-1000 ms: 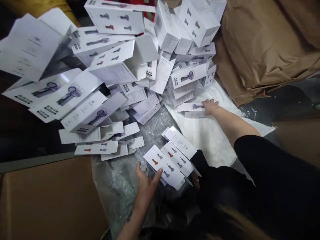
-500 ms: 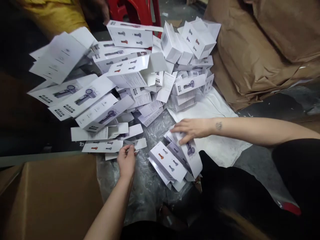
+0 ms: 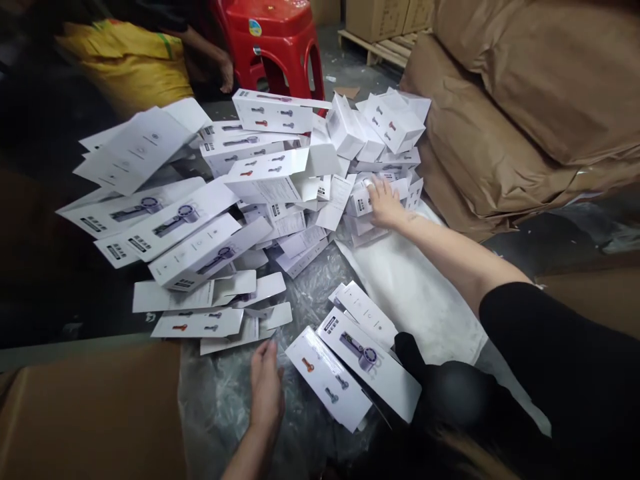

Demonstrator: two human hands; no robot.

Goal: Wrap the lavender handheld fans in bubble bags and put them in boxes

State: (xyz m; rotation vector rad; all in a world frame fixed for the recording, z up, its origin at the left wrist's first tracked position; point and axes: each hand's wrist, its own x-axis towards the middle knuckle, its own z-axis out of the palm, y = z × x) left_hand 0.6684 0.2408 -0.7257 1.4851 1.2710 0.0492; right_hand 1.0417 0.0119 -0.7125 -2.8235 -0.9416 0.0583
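My right hand (image 3: 386,203) reaches to the right side of a big pile, its fingers spread over a white printed carton (image 3: 361,200) with a handheld fan picture. My left hand (image 3: 267,380) is loosely curled with fingers slightly apart, nothing visible in it, just below several flat-lying cartons (image 3: 197,323). Close to my knee lies a small stack: a carton with a large purple fan picture (image 3: 365,350) on top, beside one showing small coloured fans (image 3: 327,377). More cartons (image 3: 183,217), some with flaps up, lean at the left.
Clear plastic sheeting (image 3: 225,407) and a white sheet (image 3: 425,293) lie under and beside the cartons. A cardboard box (image 3: 95,413) stands front left. Brown wrapped bales (image 3: 500,147) are stacked at right. Behind are a red stool (image 3: 280,37), a yellow sack (image 3: 130,63) and another person's hand (image 3: 226,70).
My right hand has left the small stack and moved up to the pile. My left hand has come away from the flat cartons, downward. The view has tilted up.
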